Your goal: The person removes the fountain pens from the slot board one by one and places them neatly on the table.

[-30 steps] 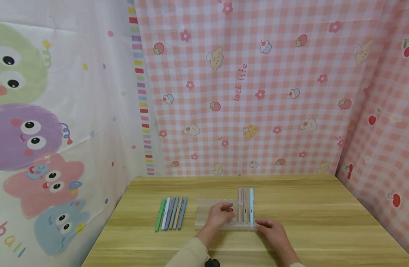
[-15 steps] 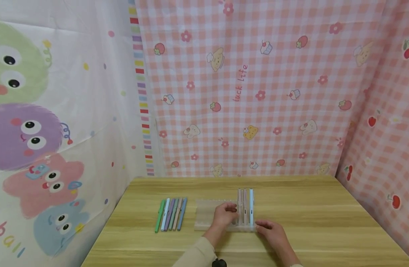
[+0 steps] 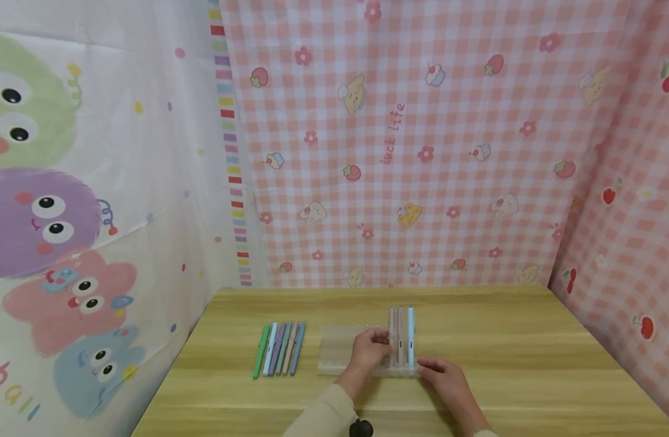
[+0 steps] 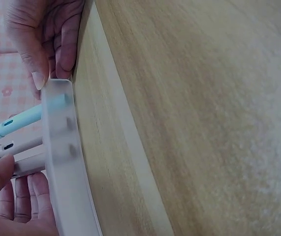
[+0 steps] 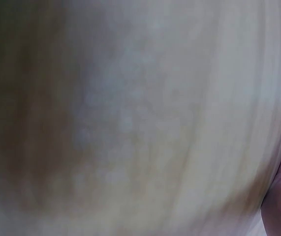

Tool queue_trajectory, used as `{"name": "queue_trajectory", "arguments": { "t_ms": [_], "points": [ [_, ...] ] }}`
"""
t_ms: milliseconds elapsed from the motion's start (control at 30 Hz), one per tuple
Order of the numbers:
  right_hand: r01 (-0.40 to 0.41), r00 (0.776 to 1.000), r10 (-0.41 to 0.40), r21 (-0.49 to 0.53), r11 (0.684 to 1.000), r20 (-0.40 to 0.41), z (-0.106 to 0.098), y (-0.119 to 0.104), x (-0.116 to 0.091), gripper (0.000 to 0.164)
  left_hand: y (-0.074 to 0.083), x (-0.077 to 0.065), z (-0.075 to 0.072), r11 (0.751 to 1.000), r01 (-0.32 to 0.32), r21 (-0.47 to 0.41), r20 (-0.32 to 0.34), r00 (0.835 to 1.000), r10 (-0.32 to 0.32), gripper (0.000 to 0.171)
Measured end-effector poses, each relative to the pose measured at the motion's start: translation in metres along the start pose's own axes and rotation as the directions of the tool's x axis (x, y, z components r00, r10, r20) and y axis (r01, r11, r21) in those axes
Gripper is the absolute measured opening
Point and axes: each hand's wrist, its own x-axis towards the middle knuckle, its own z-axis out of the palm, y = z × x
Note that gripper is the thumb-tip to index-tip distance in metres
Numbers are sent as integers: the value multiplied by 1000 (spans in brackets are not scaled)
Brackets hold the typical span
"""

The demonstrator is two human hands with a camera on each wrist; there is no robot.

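Clear tray [image 3: 334,352] on wood table [image 3: 531,364], both hands at it. Left hand [image 3: 369,351], over the tray's middle, grip narrow: thumb and fingers pinch the leftmost brownish pen [image 3: 391,321] of three in the tray's right part. Second brownish pen [image 3: 401,334] just right of it, light blue pen [image 3: 411,334] nearest the tray's right end. All three near ends show through the tray's frosted front wall, far ends stick out past its back edge. Right hand [image 3: 446,376] pinches the tray's near right corner. Row of six pens [image 3: 277,350] left of tray, apart from it. Checked cloth [image 3: 449,182] behind tray.
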Motion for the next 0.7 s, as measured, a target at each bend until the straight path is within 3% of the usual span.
{"name": "queue_trajectory", "arguments": {
  "t_ms": [233,467,700],
  "points": [
    [15,1000,-15,-22,1000,1,-1,0,1,22,0,1,0,1000,2,8,0,1000,-2,25],
    [15,1000,-15,26,1000,1,1,0,1,23,1,-1,2,999,-45,-25,-12,999,45,26],
    [9,1000,-9,11,1000,2,0,-1,1,22,9,0,-1,993,-111,-41,-28,994,110,24]
  ]
}}
